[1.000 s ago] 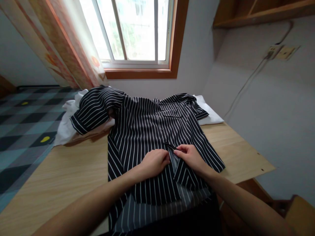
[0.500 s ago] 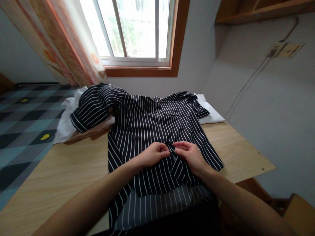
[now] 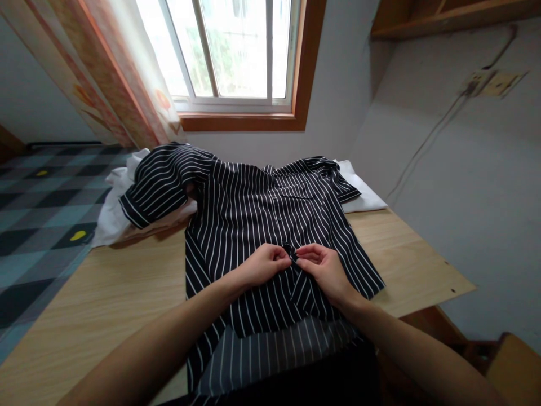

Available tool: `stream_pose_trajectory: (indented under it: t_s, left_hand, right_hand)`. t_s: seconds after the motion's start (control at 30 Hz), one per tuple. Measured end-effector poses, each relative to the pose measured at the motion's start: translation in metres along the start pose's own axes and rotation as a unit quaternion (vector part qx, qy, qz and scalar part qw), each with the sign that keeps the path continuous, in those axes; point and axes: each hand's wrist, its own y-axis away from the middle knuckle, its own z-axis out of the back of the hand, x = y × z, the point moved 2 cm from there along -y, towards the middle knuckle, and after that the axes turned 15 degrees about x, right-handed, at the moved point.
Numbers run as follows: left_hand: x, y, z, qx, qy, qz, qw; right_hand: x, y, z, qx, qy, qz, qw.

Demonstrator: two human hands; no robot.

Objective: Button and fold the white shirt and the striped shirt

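Note:
A black shirt (image 3: 249, 214) with white stripes lies spread front side up, its collar toward the window and its hem toward me. Small buttons run down its front. My left hand (image 3: 268, 263) pinches the front edge below the lowest button that shows. Close beside it, my right hand (image 3: 323, 268) pinches the other front edge, with thumb and forefinger together. Between the fingertips the cloth is bunched up. Any button there is hidden by the fingers. Below the right hand a flap of the front is folded over.
The shirt rests on a light wooden table (image 3: 139, 299). White cloth (image 3: 112, 217) lies under the left sleeve, and a white folded piece (image 3: 366, 192) under the right. A checked bedspread (image 3: 38, 225) is at the left. A cord (image 3: 426, 138) hangs on the right wall.
My right hand has shifted slightly left, so its fingertips are closer to those of my left hand. The left hand has barely moved.

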Motion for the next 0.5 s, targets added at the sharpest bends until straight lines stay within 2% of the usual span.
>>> stream_pose_trajectory:
  t_s: [0.27,0.4,0.5]
  left_hand:
    - [0.0053,-0.0018,-0.0003,-0.021,0.013,0.003,1.000]
    - [0.0035,0.0003,-0.0026,-0.020,0.076,0.011,0.997]
    - [0.0016,0.0010,-0.0059,-0.018,0.133,0.014,0.991]
  right_hand:
    - [0.0018,0.0026,-0.0013,0.030,0.008,0.024,0.999]
    - [0.0025,-0.0011,0.0005,0.059,-0.029,-0.003,0.998]
    - [0.0025,-0.0067,0.0024,0.072,-0.011,-0.015,0.997]
